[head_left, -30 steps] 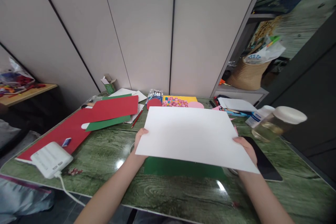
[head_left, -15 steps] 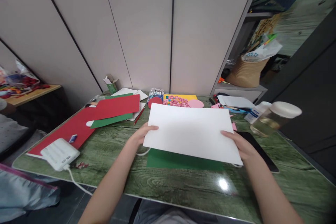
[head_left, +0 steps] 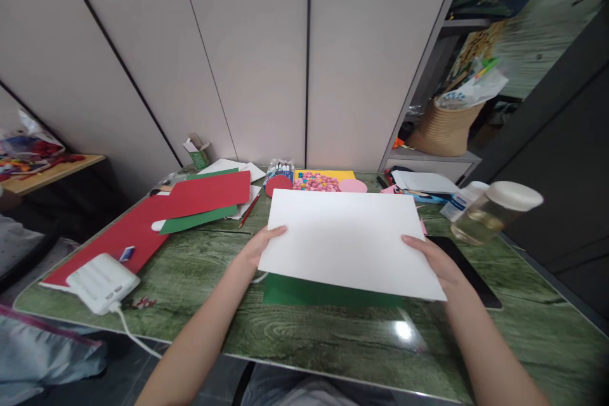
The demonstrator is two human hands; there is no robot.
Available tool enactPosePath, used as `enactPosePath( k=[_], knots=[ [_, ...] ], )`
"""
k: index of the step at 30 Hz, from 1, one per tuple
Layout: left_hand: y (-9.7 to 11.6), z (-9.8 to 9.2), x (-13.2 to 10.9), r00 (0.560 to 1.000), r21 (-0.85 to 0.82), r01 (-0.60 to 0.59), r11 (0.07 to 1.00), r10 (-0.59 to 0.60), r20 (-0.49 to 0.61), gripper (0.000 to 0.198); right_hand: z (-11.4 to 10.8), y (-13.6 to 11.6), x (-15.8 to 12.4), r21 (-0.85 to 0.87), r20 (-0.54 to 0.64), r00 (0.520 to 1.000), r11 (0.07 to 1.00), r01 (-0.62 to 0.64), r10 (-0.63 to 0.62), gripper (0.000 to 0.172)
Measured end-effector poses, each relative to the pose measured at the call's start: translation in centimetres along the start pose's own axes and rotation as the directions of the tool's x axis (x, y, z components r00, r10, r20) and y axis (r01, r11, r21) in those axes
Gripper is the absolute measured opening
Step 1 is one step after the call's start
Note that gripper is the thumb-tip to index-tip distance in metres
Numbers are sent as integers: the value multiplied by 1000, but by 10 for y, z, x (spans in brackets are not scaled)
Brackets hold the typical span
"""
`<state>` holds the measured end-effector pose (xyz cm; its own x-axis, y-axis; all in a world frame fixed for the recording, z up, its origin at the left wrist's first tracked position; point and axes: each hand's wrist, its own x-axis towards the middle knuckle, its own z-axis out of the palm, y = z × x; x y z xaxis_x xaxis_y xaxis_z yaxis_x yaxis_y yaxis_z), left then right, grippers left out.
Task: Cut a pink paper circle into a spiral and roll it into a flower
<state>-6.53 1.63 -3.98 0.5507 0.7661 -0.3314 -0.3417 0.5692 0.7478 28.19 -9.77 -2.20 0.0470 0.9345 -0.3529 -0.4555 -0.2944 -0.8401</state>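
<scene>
A white sheet (head_left: 347, 241) is held by its two short sides above the table. My left hand (head_left: 261, 244) grips its left edge, thumb on top and the other fingers hidden beneath. At the right edge my right hand (head_left: 435, 260) pinches the sheet the same way. Below the white sheet lies a green sheet (head_left: 328, 293), of which only the near strip shows. Behind the white sheet are pink beads (head_left: 318, 182), a red disc (head_left: 278, 186) and a pink disc (head_left: 353, 186).
Red paper (head_left: 209, 193) and a white power bank (head_left: 102, 282) with a cable lie on the left of the green table (head_left: 285, 336). To the right are a black tablet (head_left: 469, 276), a lidded jar (head_left: 495, 216) and a white bottle (head_left: 461, 200). A red pencil (head_left: 249, 211) lies behind my left hand.
The view has shifted slightly. Both hands still hold the white sheet, and its near right corner reaches a little farther right.
</scene>
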Motion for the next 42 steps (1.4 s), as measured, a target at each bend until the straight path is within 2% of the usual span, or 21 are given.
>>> enactPosePath(
  k=[16,30,36,42],
  knots=[
    [0,9,-7,999,-96,47,994,-46,17,58,0,2,-2,-73,58,998,997,15,-11,44],
    [-3,8,-7,995,-125,95,988,-90,46,56,9,0,-7,-25,-15,1000,1000,-17,16,45],
    [-4,10,-8,993,-146,107,983,-100,59,58,11,-2,-10,-39,23,1000,999,4,-3,46],
    [-5,11,-9,991,-160,127,979,-118,66,58,12,-3,-11,-33,-5,1000,999,3,-4,45]
  ],
)
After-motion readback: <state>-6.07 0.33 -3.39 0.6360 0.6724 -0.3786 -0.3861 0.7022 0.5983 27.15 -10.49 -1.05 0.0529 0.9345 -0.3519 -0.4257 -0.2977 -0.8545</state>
